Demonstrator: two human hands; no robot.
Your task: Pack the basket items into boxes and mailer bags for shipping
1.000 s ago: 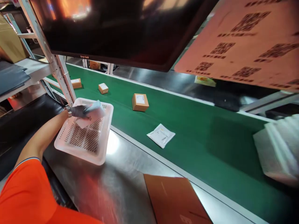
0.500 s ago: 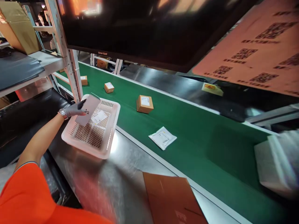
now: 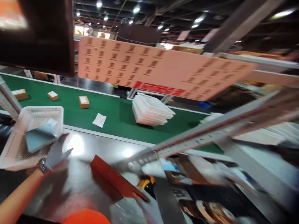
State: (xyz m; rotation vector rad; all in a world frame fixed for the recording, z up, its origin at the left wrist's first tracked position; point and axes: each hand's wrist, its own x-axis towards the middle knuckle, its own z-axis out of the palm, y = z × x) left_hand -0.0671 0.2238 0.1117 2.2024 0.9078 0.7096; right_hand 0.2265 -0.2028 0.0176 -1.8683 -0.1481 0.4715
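My left hand (image 3: 57,153), in a grey glove with a watch at the wrist, is open with its fingers apart and nothing in them. It hovers at the near right side of a white perforated plastic basket (image 3: 14,152). A flat bluish-grey package (image 3: 40,137) lies tilted inside the basket, partly over a white-labelled packet (image 3: 52,122). My right hand is out of view. An orange-clad part of my body (image 3: 86,217) shows at the bottom edge.
Small cartons (image 3: 84,102), a white mailer (image 3: 99,120) and stacked white trays (image 3: 151,109) sit on the green conveyor (image 3: 112,124). A brown cardboard piece (image 3: 116,179) and a yellow-black handheld device (image 3: 147,183) lie on the metal bench. A slanted metal post (image 3: 198,130) crosses the right.
My left hand has let go of the flat package, which now lies in the basket, and moved to the basket's right side. My view has swung right, bringing the tray stack fully into sight.
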